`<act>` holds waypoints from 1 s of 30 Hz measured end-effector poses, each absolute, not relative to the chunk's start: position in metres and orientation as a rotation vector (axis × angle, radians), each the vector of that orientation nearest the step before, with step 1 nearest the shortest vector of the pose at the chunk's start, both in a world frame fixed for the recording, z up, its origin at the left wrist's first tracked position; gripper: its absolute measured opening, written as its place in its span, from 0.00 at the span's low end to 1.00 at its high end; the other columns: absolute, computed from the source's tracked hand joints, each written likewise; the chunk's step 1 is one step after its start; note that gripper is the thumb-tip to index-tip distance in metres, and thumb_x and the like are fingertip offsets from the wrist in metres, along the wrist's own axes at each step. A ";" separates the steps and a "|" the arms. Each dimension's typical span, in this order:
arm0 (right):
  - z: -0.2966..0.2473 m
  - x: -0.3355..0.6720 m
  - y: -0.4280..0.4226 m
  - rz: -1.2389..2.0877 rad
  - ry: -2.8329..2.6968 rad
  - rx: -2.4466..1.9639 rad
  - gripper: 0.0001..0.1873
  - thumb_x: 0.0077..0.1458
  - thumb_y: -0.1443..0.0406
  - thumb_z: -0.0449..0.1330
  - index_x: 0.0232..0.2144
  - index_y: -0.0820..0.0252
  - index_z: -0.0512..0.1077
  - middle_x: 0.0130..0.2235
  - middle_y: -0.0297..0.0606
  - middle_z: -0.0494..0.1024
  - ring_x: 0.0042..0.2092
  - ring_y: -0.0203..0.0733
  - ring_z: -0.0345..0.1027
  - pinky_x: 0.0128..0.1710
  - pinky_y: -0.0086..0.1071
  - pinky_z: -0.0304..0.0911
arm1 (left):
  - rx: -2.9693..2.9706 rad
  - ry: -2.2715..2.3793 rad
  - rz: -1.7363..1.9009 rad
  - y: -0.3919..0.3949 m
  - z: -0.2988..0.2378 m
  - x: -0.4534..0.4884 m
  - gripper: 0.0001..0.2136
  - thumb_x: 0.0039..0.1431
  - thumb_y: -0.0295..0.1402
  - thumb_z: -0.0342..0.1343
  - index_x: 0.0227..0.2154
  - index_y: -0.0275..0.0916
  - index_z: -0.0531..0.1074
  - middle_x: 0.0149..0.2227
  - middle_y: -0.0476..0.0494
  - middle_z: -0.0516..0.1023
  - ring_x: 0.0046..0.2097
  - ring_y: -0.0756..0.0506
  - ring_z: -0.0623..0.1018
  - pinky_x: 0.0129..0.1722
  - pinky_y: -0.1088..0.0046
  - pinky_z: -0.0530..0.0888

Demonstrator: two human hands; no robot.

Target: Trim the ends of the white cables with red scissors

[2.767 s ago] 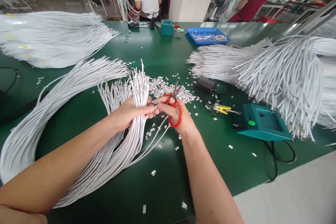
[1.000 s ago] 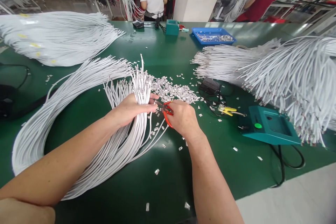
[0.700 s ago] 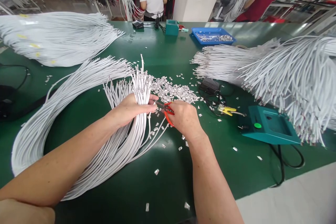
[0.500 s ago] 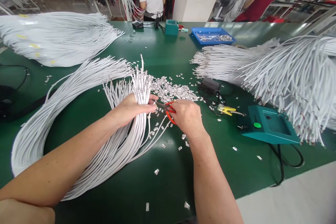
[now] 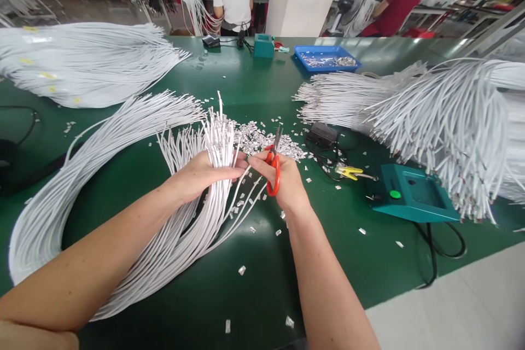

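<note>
My left hand (image 5: pixel 196 176) is closed around a bundle of white cables (image 5: pixel 219 197), whose cut ends stand up above the fist. Red-handled scissors (image 5: pixel 275 175) rest in my right hand (image 5: pixel 292 183), their blades pointing up and away. Thumb and forefinger of that hand pinch one white cable beside my left fingertips. A few single cables hang apart from the bundle, curving below my right hand. Behind both hands lies a heap of small silvery-white pieces (image 5: pixel 258 136), with more scattered over the green table (image 5: pixel 197 290).
White cable bundles lie at the back left (image 5: pixel 94 65) and right (image 5: pixel 447 115). Near the right stand a teal device (image 5: pixel 418 191), a yellow clip (image 5: pixel 349 171) and a black adapter (image 5: pixel 323 134). A blue tray (image 5: pixel 327 58) sits farther back. Two people work beyond the table.
The scissors have swung from pointing left at the cables to pointing upward in my right hand. My right fingers now pinch a cable near my left hand, which still grips the bundle.
</note>
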State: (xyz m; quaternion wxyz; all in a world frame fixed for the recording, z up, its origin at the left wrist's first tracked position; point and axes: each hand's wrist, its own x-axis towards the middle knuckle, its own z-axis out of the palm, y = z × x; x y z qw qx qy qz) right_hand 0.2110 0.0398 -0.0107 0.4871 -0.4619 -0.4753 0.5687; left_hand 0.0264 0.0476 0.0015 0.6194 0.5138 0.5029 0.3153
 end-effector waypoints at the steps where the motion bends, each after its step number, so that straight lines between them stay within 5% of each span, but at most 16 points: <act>1: -0.010 0.215 0.041 1.324 -1.180 -1.199 0.10 0.43 0.59 0.68 0.23 0.59 0.77 0.24 0.31 0.73 0.29 0.36 0.64 0.36 0.33 0.61 | 1.173 1.175 0.715 0.047 0.002 0.026 0.21 0.45 0.37 0.69 0.44 0.40 0.77 0.39 0.42 0.82 0.43 0.40 0.80 0.47 0.60 0.74; 7: -0.009 0.219 0.042 0.917 -1.113 -1.376 0.11 0.47 0.58 0.65 0.30 0.59 0.79 0.34 0.36 0.79 0.34 0.39 0.68 0.40 0.35 0.63 | 1.134 1.179 0.719 0.046 0.001 0.027 0.18 0.43 0.36 0.70 0.39 0.38 0.77 0.32 0.44 0.80 0.39 0.40 0.81 0.46 0.60 0.74; 13: -0.006 0.210 0.036 1.185 -1.098 -1.087 0.11 0.47 0.58 0.67 0.32 0.55 0.81 0.34 0.34 0.79 0.39 0.40 0.70 0.44 0.35 0.64 | 1.205 1.149 0.689 0.043 -0.004 0.031 0.13 0.43 0.37 0.70 0.30 0.40 0.74 0.28 0.49 0.78 0.36 0.41 0.81 0.47 0.58 0.73; 18: -0.005 0.208 0.035 1.240 -1.077 -1.079 0.10 0.42 0.57 0.71 0.24 0.57 0.79 0.27 0.32 0.77 0.32 0.37 0.68 0.39 0.34 0.64 | 1.191 1.095 0.697 0.040 -0.005 0.034 0.12 0.47 0.38 0.69 0.31 0.40 0.73 0.30 0.49 0.78 0.39 0.42 0.81 0.47 0.60 0.72; 24: -0.007 0.199 0.034 1.344 -1.155 -1.070 0.13 0.46 0.55 0.67 0.22 0.59 0.78 0.22 0.32 0.73 0.27 0.36 0.66 0.34 0.33 0.63 | 1.155 1.084 0.853 0.042 -0.010 0.035 0.11 0.47 0.37 0.68 0.30 0.39 0.73 0.27 0.50 0.74 0.32 0.47 0.76 0.34 0.69 0.70; 30: -0.008 0.209 0.037 1.236 -1.297 -1.210 0.12 0.49 0.55 0.64 0.26 0.59 0.78 0.28 0.33 0.77 0.32 0.38 0.68 0.37 0.33 0.62 | 1.101 1.081 0.873 0.044 -0.008 0.034 0.13 0.44 0.36 0.69 0.30 0.37 0.72 0.28 0.48 0.75 0.28 0.49 0.72 0.32 0.70 0.68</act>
